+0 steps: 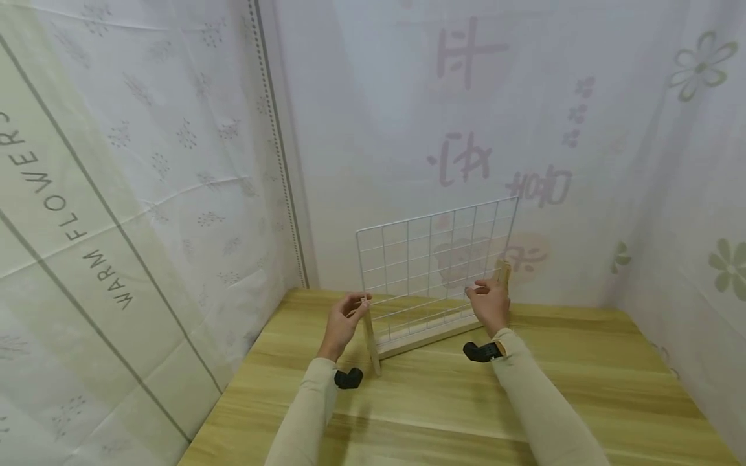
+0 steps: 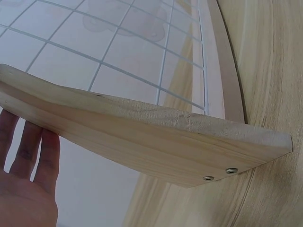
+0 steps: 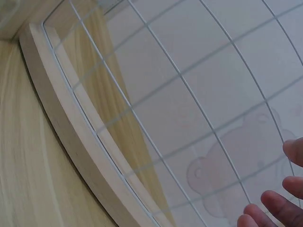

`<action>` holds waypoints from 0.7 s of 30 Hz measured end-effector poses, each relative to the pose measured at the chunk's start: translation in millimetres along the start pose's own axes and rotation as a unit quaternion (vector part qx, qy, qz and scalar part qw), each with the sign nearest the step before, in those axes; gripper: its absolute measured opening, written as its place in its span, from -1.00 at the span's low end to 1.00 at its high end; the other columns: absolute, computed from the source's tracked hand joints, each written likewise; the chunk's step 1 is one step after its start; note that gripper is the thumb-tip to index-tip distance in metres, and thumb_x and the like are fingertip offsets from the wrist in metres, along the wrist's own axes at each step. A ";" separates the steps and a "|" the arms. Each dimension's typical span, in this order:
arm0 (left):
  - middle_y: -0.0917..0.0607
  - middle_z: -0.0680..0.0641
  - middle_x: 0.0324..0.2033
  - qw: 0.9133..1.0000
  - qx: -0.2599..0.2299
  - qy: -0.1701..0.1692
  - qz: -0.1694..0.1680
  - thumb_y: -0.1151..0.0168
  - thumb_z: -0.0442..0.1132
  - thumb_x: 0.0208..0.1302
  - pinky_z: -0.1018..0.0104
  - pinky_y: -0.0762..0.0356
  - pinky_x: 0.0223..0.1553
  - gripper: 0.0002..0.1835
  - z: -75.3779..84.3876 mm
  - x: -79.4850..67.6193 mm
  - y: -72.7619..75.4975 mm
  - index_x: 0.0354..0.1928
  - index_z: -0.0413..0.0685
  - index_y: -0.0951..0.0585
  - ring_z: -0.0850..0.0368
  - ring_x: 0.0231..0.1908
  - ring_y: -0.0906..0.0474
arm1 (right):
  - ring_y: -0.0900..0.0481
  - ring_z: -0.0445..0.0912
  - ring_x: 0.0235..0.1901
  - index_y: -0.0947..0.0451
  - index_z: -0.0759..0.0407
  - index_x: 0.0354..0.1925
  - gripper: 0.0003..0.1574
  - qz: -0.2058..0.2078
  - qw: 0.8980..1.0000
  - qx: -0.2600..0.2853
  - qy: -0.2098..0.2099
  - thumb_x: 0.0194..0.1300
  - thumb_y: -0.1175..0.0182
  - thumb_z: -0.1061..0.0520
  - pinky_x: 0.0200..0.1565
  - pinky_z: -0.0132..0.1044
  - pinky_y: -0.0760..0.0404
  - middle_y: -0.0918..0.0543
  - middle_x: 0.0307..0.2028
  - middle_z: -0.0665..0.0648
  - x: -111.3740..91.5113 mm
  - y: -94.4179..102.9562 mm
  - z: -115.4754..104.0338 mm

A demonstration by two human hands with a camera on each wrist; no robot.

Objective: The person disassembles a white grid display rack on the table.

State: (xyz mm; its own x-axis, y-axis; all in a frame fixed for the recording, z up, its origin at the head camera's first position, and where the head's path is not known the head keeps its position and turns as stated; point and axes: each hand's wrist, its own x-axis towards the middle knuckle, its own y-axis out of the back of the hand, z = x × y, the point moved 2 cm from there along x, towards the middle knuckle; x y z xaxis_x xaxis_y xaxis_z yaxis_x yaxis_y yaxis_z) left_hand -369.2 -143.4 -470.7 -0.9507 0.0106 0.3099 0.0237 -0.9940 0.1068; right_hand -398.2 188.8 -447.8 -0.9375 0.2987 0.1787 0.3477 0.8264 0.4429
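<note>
A white wire grid panel (image 1: 430,259) stands upright in a pale wooden base bar (image 1: 431,335), between two wooden side pieces. At the left side piece (image 2: 142,127), my left hand (image 1: 342,321) pinches the upper end; its fingers lie along the outer face in the left wrist view. Two metal screw heads show low on that face. My right hand (image 1: 489,304) is just inside the right side piece (image 1: 504,272), in front of the grid. Its fingertips (image 3: 272,203) are spread and loosely bent close to the wires in the right wrist view.
The rack stands at an angle on a wood-grain table (image 1: 443,401). Printed curtains hang behind it (image 1: 373,129) and along the left (image 1: 192,162) and right sides. Each wrist wears a dark camera mount (image 1: 482,352).
</note>
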 end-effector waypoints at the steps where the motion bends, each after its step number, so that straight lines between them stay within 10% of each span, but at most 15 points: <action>1: -0.65 -0.24 0.20 1.000 0.001 0.002 0.000 -0.22 -0.23 0.44 0.07 -0.47 0.26 -0.68 -0.4 -0.2 -0.3 0.15 -0.21 -0.61 0.29 0.03 -0.58 | -0.59 0.26 0.09 -0.53 0.25 0.24 -0.45 0.002 1.000 0.005 0.001 0.40 -0.24 -0.01 0.08 0.12 -0.58 -0.65 0.09 0.39 -1.3 -3.1 -0.1; 12: -0.61 -0.33 0.21 1.000 0.001 0.009 -0.008 -0.20 -0.28 0.45 0.35 -0.54 0.16 -0.68 32.6 -15.1 -0.6 0.15 -0.28 -0.59 0.16 0.07 -0.60 | -0.44 0.30 0.20 -0.41 0.29 0.32 -0.21 0.029 0.998 0.044 -0.030 0.26 -0.38 -0.04 0.22 0.19 -0.44 -0.52 0.22 0.41 -9.4 -29.9 -8.0; 21: -0.60 -0.28 0.25 1.000 -0.008 0.012 -0.010 -0.20 -0.21 0.46 0.45 -0.55 0.13 -0.61 5.1 -5.4 0.5 0.22 -0.28 -0.55 0.25 0.07 -0.58 | -0.42 0.29 0.22 -0.35 0.26 0.37 -0.16 0.037 0.996 0.069 -0.047 0.28 -0.37 -0.07 0.18 0.19 -0.49 -0.50 0.25 0.38 -8.6 -42.3 -9.4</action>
State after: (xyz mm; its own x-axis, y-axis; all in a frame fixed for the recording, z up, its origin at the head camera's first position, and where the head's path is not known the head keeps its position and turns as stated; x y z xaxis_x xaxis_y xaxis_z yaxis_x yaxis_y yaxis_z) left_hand -362.5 -143.4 -467.5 -0.9582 0.0276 0.2849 0.0005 -0.9952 0.0980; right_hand -404.7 146.7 -459.8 -0.9089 0.3992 0.1209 0.4167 0.8564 0.3049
